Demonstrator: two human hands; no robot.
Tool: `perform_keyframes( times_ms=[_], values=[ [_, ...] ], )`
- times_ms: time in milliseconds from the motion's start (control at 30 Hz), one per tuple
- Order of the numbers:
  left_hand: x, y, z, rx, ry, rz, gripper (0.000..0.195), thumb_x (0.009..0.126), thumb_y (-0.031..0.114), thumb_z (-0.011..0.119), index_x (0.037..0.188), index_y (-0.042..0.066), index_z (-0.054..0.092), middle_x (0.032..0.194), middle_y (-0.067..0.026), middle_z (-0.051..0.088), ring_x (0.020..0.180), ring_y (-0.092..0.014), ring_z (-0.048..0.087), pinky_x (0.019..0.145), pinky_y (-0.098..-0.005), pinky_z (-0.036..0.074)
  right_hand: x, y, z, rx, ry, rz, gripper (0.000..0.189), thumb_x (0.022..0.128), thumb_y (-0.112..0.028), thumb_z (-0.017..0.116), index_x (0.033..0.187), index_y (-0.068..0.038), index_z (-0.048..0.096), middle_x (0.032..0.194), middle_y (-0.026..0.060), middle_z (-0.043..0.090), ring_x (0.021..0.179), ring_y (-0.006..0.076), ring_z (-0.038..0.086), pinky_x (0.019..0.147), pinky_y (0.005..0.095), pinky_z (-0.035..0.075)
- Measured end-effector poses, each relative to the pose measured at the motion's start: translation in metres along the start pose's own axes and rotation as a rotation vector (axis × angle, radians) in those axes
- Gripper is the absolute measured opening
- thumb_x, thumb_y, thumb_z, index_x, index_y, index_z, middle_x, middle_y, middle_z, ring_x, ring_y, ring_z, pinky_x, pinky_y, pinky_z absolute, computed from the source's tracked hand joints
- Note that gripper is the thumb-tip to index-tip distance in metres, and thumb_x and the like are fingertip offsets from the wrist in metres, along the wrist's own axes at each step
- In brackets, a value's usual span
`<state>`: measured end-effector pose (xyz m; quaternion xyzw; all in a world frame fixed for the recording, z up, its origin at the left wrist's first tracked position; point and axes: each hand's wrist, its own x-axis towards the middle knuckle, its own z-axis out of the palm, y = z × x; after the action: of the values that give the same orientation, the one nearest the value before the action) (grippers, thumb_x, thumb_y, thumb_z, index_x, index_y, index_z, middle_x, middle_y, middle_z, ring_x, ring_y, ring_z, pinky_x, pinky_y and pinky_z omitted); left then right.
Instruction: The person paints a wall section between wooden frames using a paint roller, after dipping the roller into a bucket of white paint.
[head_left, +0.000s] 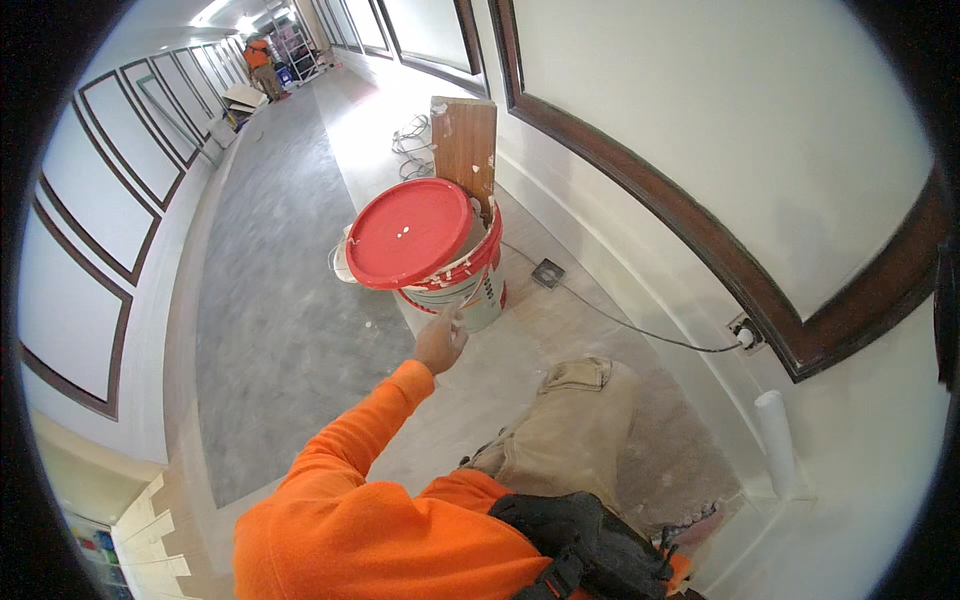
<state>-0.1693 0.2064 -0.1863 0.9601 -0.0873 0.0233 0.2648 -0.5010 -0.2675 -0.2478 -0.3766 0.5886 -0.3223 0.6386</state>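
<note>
My left hand (441, 339), in an orange sleeve, grips the thin bail handle (477, 291) of a white plastic bucket (486, 301) with a red rim. A red lid (411, 231) lies tilted across the bucket's mouth, with pale splatters on it. Behind the lid, a wood-grain board (465, 146) stands up from the bucket, smeared with white compound. Something pale with a wire loop (341, 259) is partly hidden at the bucket's left side. My right hand is out of view.
A cable (637, 328) runs across the floor past a dark square plate (548, 274) to a plug (745, 337) at the right wall. A white cylinder (777, 444) stands at the wall's foot. Coiled cable (411, 146) lies behind the bucket. Far off are a person (262, 67) and a ladder (296, 45).
</note>
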Motion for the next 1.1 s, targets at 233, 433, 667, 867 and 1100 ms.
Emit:
perform_keyframes(
  times_ms=[233, 433, 667, 867, 1100],
  values=[
    [0.07, 0.004, -0.072, 0.446, 0.445, 0.148, 0.067, 0.086, 0.027, 0.064, 0.145, 0.003, 0.042, 0.138, -0.0163, 0.054, 0.12, -0.033, 0.055, 0.098, -0.0474, 0.045, 0.01, 0.009, -0.001, -0.09, -0.078, 0.035, 0.05, 0.098, -0.051, 0.044, 0.132, -0.015, 0.051, 0.106, 0.0045, 0.057, 0.076, 0.017, 0.055, 0.054, 0.0307, 0.045],
    [0.063, -0.033, -0.074, 0.773, 0.152, -0.047, 0.069, 0.087, 0.034, 0.063, 0.144, 0.001, 0.043, 0.145, -0.0152, 0.049, 0.125, -0.034, 0.051, 0.102, -0.0491, 0.041, 0.009, 0.01, 0.026, -0.067, 0.088, -0.093, 0.038, 0.1, -0.044, 0.048, 0.122, -0.013, 0.054, 0.092, -0.0001, 0.054, 0.066, 0.0119, 0.051, 0.053, 0.0273, 0.043],
    [0.06, -0.046, -0.075, 0.714, 0.204, 0.109, 0.047, 0.09, 0.023, 0.062, 0.133, 0.006, 0.057, 0.144, -0.0115, 0.051, 0.133, -0.034, 0.046, 0.104, -0.0479, 0.042, 0.014, 0.012, 0.037, -0.084, -0.013, -0.087, 0.032, 0.1, -0.043, 0.048, 0.113, -0.014, 0.053, 0.087, -0.0012, 0.052, 0.062, 0.0107, 0.049, 0.05, 0.0267, 0.041],
    [0.052, -0.048, -0.084, 0.778, 0.326, 0.297, 0.029, 0.09, 0.022, 0.062, 0.115, 0.007, 0.068, 0.141, -0.0093, 0.052, 0.134, -0.034, 0.045, 0.103, -0.0486, 0.041, 0.012, 0.013, 0.042, -0.076, -0.106, -0.099, 0.028, 0.1, -0.043, 0.048, 0.105, -0.015, 0.053, 0.082, -0.0021, 0.05, 0.059, 0.0096, 0.046, 0.047, 0.0262, 0.04],
    [0.056, -0.043, -0.061, 0.355, 0.419, 0.247, 0.072, 0.076, 0.027, 0.079, 0.14, 0.008, 0.051, 0.151, -0.0175, 0.042, 0.142, -0.04, 0.034, 0.116, -0.0506, 0.026, -0.007, 0.009, 0.012, 0.02, -0.24, -0.155, 0.027, 0.101, -0.042, 0.048, 0.096, -0.016, 0.053, 0.076, -0.0033, 0.048, 0.055, 0.0084, 0.044, 0.045, 0.0256, 0.038]
  ],
)
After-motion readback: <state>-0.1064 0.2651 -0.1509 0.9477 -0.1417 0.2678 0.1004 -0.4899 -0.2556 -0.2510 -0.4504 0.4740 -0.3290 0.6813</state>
